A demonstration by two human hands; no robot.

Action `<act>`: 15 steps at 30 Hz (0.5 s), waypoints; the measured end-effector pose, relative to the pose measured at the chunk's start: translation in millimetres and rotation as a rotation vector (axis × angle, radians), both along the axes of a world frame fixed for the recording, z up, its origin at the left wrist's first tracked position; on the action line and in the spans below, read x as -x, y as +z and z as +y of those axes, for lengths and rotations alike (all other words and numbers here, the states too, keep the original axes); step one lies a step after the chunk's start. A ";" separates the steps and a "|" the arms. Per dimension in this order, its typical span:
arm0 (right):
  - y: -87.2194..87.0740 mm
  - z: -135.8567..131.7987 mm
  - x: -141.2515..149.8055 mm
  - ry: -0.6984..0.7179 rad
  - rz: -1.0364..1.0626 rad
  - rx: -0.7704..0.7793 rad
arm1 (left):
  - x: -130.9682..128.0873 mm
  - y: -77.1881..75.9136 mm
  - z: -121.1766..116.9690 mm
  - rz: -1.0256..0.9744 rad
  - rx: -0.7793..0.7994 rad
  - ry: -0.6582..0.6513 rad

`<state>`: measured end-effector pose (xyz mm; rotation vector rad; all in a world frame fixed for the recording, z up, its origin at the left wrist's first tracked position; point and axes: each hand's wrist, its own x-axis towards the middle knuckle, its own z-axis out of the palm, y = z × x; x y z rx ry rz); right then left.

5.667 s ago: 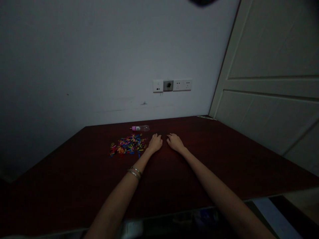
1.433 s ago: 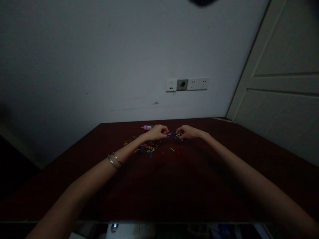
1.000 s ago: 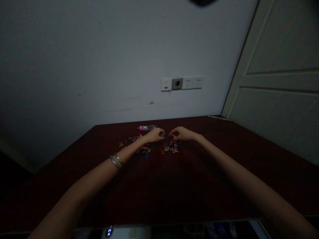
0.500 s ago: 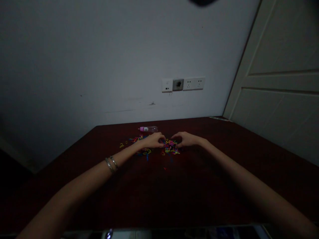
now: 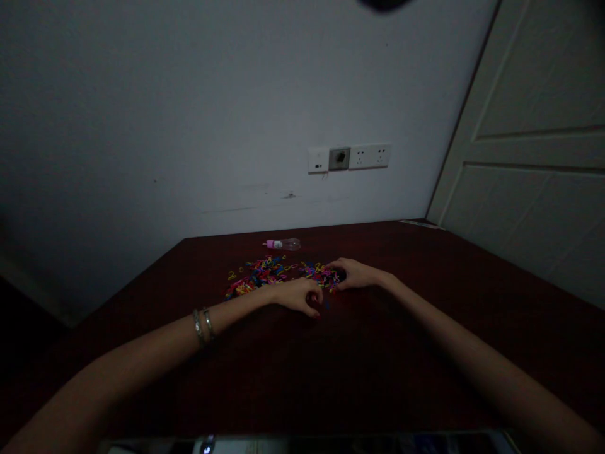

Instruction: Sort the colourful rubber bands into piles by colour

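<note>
Small looped bands in many colours, which look like rubber bands, lie in two heaps on the dark red table. The larger heap spreads behind my left forearm; the smaller heap sits between my hands. My left hand is low at the near side of the smaller heap, fingers curved and thumb apart, with no band plainly held. Around the right edge of that heap curls my right hand, its thumb and fingers apart and touching the bands. Two silvery bangles circle my left wrist.
A clear bottle with a pink top lies on its side behind the heaps. The table meets a pale wall with sockets. A panelled door stands at the right. Below the near edge, partly seen items lie in dimness.
My left hand has come nearer to me, from the far left of the smaller heap to its near side, uncovering more bands. My right hand stays at the right edge, slightly lower.
</note>
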<state>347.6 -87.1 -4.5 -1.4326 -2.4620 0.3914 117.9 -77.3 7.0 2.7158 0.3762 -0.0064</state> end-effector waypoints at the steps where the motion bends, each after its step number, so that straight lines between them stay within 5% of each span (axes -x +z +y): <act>1: 0.5 1.2 1.3 -0.005 0.001 -0.006 | -0.1 -1.4 1.5 0.009 0.017 0.006; 9: -1.0 17.3 7.0 -0.044 0.022 -0.053 | -4.0 -6.4 10.9 -0.017 0.012 0.073; 15: -3.1 31.8 7.9 -0.131 0.100 -0.128 | -9.6 -7.2 25.0 -0.165 -0.126 0.278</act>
